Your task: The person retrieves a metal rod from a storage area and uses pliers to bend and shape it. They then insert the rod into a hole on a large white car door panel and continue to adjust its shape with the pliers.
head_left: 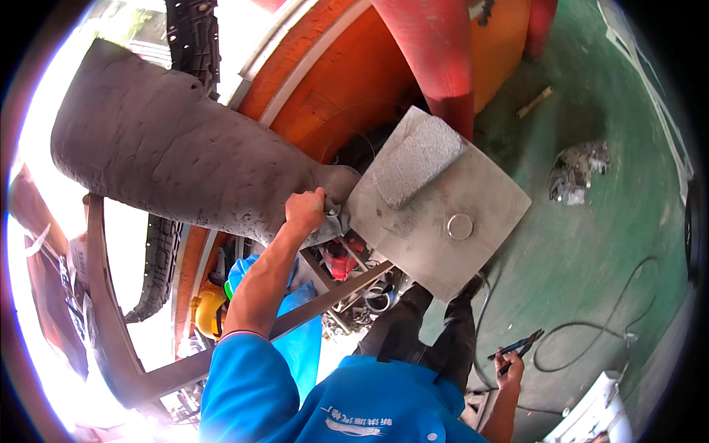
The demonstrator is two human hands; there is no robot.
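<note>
My left hand point(306, 210) is closed at the near end of a long dark-grey piece point(170, 140) with a dented, rough-looking surface. Between its fingers is a crumpled, shiny grey scrap point(336, 223) at the edge of that piece; whether the two are joined I cannot tell. Low on the right, away from the piece, my right hand point(509, 368) grips a pair of pliers point(521, 345) with dark jaws pointing up and to the right. Beside the left hand stands a square grey plate point(428, 258), bearing a rough grey block point(419, 161) and a round, ring-like item point(459, 227).
A brown metal frame point(325, 301) crosses under my left arm. Below it lie a blue bag point(299, 317) and a yellow helmet-like object point(207, 310). Red posts point(443, 59) rise behind the plate. On the green floor are a looping cable point(591, 328) and a metal part point(576, 173).
</note>
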